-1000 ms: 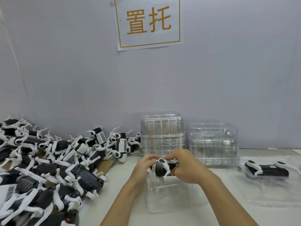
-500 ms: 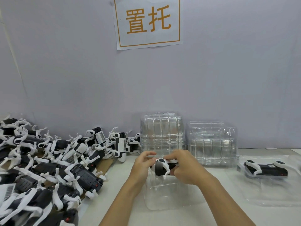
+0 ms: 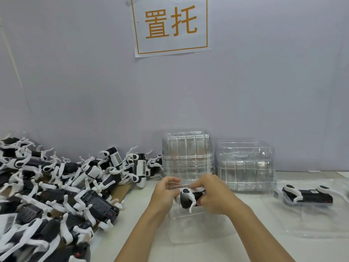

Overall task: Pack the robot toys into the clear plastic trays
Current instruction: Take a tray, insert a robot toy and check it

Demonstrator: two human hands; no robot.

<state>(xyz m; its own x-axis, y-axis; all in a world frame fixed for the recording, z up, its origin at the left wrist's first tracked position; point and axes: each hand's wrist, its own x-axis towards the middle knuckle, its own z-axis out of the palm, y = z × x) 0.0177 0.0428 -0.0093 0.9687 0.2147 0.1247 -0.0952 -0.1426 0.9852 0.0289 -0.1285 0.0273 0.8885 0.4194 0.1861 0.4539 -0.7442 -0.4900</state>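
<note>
A black and white robot toy (image 3: 187, 198) is held between both hands just above a clear plastic tray (image 3: 196, 231) on the white table. My left hand (image 3: 165, 193) pinches its left end with curled fingers. My right hand (image 3: 215, 194) grips the body from the right and covers most of it. One white leg hangs down over the tray. A second clear tray (image 3: 311, 224) to the right holds another robot toy (image 3: 306, 195) lying flat.
A big heap of robot toys (image 3: 56, 190) covers the table's left side on cardboard. Two stacks of clear trays (image 3: 187, 156) (image 3: 245, 167) stand at the back against the grey wall. A paper sign (image 3: 170, 25) hangs above.
My left hand's fingers have shifted up along the toy's left end. The toy stays at about the same spot over the tray.
</note>
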